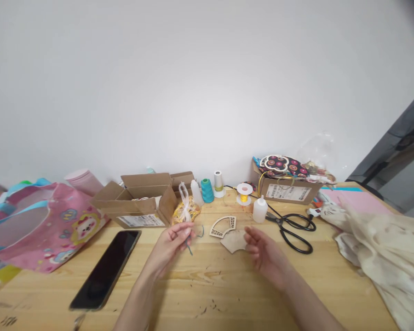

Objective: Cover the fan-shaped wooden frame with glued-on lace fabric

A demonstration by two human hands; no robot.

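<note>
My left hand (175, 243) is raised over the table with thumb and fingers pinched together on a thin teal thread (190, 249), whose loose ends hang and curl beside the fingers. My right hand (262, 248) has its fingers curled in, the fingertips overlapping the right edge of a plain beige fan-shaped piece (233, 241). Whether those fingertips hold anything is too small to make out. Just behind that piece lies a wooden fan-shaped frame (222, 227) with cut-out corners, its lower edge close to or under the plain piece.
Black-handled scissors (295, 230) and a white squeeze bottle (260, 210) lie right. Behind are a teal thread cone (207, 191), a yellow spool (244, 195) and cardboard boxes (134, 207) (286, 191). A phone (106, 271) and pink bag (51, 225) are left; cream cloth (382, 248) is right.
</note>
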